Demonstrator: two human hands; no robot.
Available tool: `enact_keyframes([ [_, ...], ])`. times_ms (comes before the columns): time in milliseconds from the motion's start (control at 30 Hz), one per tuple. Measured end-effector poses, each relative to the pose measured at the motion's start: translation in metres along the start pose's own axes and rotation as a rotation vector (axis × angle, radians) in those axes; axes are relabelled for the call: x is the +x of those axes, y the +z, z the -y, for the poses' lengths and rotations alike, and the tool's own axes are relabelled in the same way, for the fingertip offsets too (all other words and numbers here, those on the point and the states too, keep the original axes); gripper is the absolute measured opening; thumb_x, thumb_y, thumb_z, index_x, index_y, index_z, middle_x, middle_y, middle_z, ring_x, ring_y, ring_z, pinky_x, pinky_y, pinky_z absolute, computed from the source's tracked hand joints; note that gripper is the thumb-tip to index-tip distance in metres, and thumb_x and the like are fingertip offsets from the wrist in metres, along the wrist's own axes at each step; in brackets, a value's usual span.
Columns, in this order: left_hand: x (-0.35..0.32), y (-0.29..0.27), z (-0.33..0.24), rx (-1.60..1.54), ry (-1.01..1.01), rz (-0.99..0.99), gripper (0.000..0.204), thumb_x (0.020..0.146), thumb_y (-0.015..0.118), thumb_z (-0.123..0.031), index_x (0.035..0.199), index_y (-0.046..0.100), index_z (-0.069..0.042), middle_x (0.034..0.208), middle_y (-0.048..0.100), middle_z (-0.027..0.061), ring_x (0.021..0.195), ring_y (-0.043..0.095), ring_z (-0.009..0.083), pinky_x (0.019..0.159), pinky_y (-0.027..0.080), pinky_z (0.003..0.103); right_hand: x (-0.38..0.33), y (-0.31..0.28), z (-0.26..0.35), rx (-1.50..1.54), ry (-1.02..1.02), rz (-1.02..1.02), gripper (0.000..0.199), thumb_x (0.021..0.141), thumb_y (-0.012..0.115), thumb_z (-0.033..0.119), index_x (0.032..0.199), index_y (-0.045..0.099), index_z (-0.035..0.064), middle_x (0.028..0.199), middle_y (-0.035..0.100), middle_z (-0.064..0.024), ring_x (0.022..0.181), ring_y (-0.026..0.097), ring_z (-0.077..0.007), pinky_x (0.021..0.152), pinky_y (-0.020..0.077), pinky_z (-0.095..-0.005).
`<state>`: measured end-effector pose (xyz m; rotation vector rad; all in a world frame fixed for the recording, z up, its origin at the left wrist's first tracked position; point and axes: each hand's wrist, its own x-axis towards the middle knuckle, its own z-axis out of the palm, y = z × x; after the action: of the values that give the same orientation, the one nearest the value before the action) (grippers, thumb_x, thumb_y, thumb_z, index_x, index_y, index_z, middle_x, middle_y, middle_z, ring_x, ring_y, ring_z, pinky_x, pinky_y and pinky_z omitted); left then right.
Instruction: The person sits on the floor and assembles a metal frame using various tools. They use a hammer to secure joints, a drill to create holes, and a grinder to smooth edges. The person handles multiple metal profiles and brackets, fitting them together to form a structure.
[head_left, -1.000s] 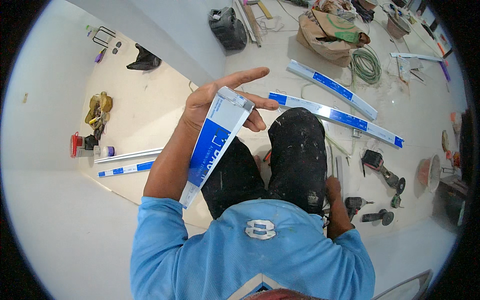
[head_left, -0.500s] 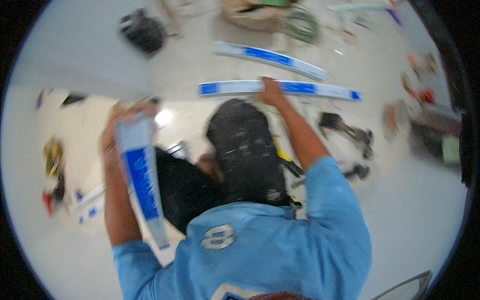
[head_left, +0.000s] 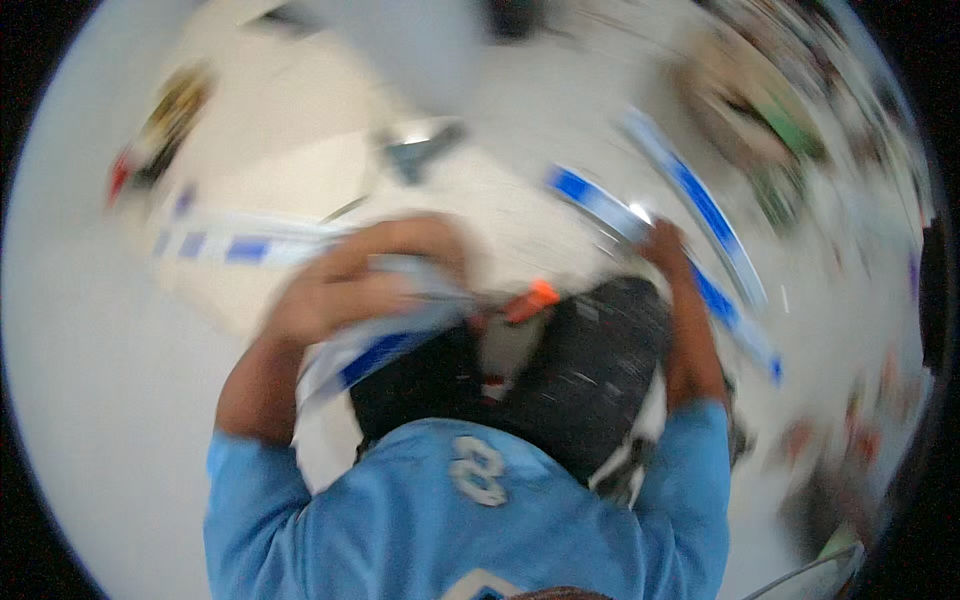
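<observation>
My left hand [head_left: 335, 285] is wrapped round a long white channel with a blue film band [head_left: 385, 352], held tilted over my left thigh. Its fingers are curled over the near end, blurred by motion. To the right, my right hand [head_left: 662, 245] grips the middle of another long white-and-blue channel [head_left: 592, 202], which slants across the floor. A similar channel [head_left: 697, 195] lies just beyond it, roughly parallel. Between my knees shows a bright orange piece [head_left: 532, 300] whose kind I cannot make out.
Another white-and-blue channel [head_left: 250, 247] lies on the floor at the left. Farther left is a blurred yellow, black and red item [head_left: 178, 110]. A grey-green object [head_left: 412, 158] sits ahead. At the far right are a tan box or sack [head_left: 715, 95] and a greenish coil [head_left: 780, 195].
My view has swung left, so floor things appear farther right. My left hand has brought its channel inward over my thigh. My right hand keeps its grip on the other channel.
</observation>
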<state>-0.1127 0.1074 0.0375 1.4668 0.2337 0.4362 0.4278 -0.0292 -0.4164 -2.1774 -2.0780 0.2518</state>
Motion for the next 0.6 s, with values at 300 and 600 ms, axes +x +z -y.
enact_keyframes([
  [300, -0.008, 0.041, 0.021, 0.092, -0.07, 0.183, 0.038, 0.111, 0.064, -0.038, 0.102, 0.062, -0.001, 0.094, 0.063, 0.0168, 0.095, 0.066, 0.0356, 0.087, 0.051, 0.048, 0.195, -0.21, 0.263, -0.042, -0.324, 0.585, 0.067, 0.089, 0.086, 0.037, 0.14, 0.065, -0.0022, 0.128, 0.074, -0.027, 0.12, 0.071, -0.044, 0.106, 0.0558, -0.0523],
  [600, -0.012, 0.004, -0.007, 0.026, 0.199, 0.026, 0.037, 0.108, 0.068, -0.036, 0.105, 0.063, 0.001, 0.1, 0.064, 0.0203, 0.101, 0.065, 0.0412, 0.09, 0.051, 0.05, 0.177, 0.047, 0.44, 0.346, -0.356, 0.637, 0.048, 0.086, 0.082, 0.025, 0.126, 0.07, 0.0027, 0.12, 0.075, -0.0263, 0.118, 0.07, -0.0448, 0.101, 0.0553, -0.055],
])
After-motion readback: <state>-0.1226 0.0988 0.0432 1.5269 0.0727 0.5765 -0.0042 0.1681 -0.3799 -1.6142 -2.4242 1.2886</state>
